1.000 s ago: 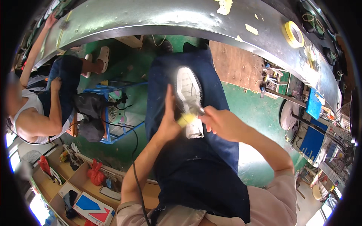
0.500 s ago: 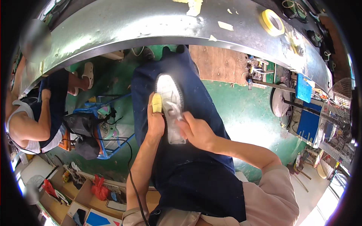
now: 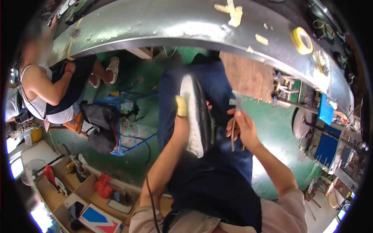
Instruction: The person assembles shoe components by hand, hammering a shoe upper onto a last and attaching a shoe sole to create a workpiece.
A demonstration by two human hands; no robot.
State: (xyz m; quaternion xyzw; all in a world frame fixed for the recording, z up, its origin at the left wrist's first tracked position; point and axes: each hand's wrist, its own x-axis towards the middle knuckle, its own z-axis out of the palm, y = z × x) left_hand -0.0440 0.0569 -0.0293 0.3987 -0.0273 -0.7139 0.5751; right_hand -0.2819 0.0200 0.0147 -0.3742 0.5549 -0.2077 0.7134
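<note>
My left hand [image 3: 181,122] is closed around a dark shoe [image 3: 203,116] held over my lap. The shoe is turned on its side, its white sole [image 3: 192,112] toward the left and its toe pointing away from me. Yellow tape [image 3: 181,105] wraps my left thumb, which presses on the sole's edge; fingertips show on the shoe's other side. Right of the shoe, and apart from it, my right hand [image 3: 243,128] grips a slim tool [image 3: 236,100] with a pale, partly translucent end. A thin brown stick-like part runs below the fingers; its exact kind is unclear.
A metal bench [image 3: 155,29] with a yellow tape roll [image 3: 302,40] curves across the far side. At left, another person [image 3: 46,91] sits near a blue metal stool frame [image 3: 124,149] and black bag [image 3: 101,116]. Wooden compartments [image 3: 83,190] stand at lower left.
The shoe has rolled from sole-up onto its side. My right hand has drawn off the sole to the right, with the slim tool. The whole view has shifted slightly.
</note>
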